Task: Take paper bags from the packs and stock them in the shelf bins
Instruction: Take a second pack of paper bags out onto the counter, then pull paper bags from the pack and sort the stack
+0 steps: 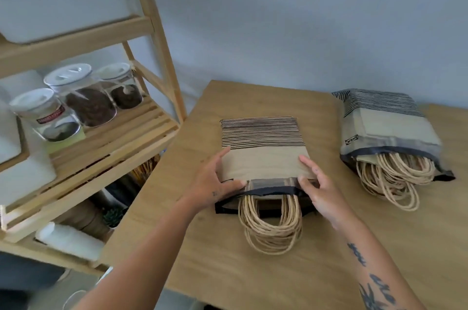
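Both hands on the near pack, bags not yet drawn out.

Clear plastic pack of striped tan paper bags (pixel 260 147) lies flat mid-way along the light wooden table (pixel 253 271), its dark-edged mouth facing near, with a bundle of twisted paper-cord handles (pixel 271 228) spilling out. Left hand (pixel 217 178) clasps the pack's left edge, thumb laid across the mouth. Right hand (pixel 316 188) pinches the right edge at the mouth, a narrow grip. A second pack of the same kind (pixel 387 127) sits well apart, far right. Wooden slatted shelf (pixel 114 142) stands left, with three lidded glass jars (pixel 83 96) on it. Risks, as I judge them:
- Pulling by the cords could tear a handle or tangle the loops.
- The wrapper may drag along with the bags unless pinned.
- A loosened stack could fan out and slide off the near edge.
- A wide swing left might knock the jars.
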`<state>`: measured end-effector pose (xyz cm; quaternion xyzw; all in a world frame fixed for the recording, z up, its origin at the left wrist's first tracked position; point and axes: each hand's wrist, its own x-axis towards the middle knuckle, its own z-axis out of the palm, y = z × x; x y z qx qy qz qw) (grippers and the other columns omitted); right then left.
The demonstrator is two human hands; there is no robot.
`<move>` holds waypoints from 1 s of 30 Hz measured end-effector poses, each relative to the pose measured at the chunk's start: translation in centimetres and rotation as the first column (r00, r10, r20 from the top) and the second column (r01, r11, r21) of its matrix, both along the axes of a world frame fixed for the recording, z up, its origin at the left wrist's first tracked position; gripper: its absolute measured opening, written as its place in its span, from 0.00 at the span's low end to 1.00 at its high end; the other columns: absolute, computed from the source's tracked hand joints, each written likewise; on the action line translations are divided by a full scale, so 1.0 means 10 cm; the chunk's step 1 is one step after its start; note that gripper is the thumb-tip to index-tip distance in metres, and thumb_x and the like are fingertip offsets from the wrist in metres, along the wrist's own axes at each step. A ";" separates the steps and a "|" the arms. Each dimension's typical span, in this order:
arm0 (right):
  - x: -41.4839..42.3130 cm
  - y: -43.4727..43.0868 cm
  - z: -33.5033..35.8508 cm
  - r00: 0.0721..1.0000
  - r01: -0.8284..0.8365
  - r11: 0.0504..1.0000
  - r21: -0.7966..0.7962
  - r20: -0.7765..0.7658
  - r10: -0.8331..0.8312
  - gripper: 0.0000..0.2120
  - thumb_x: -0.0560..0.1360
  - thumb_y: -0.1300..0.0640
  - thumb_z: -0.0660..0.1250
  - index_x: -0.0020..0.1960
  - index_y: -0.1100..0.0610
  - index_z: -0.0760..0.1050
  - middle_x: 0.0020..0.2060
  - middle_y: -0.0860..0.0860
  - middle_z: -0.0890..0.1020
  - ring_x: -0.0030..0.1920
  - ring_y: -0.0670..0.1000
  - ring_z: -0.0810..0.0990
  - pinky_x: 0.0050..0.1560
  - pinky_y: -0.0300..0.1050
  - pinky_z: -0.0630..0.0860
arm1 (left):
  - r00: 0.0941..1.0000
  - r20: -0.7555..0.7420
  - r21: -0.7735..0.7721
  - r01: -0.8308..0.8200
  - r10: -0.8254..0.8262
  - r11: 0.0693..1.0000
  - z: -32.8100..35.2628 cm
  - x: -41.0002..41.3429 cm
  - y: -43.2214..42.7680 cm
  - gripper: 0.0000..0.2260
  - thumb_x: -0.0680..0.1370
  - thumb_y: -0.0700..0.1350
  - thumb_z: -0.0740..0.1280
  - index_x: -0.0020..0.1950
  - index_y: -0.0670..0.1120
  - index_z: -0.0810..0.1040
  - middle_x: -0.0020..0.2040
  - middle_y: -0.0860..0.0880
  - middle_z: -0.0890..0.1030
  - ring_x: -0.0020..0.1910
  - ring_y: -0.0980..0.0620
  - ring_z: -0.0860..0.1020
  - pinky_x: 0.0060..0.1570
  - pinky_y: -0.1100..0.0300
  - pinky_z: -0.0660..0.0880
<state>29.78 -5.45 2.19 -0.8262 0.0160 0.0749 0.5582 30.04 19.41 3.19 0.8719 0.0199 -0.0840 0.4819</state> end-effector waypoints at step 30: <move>-0.23 0.48 0.04 0.715 0.698 0.715 -0.047 0.112 -0.691 0.22 0.74 0.57 0.66 0.67 0.55 0.70 0.62 0.48 0.76 0.62 0.43 0.71 0.63 0.38 0.66 | 0.697 0.154 0.684 0.436 -0.700 0.585 -0.11 0.94 -0.28 0.39 0.64 0.74 0.44 0.74 0.63 0.51 0.78 0.55 0.46 0.77 0.50 0.44 0.71 0.41 0.40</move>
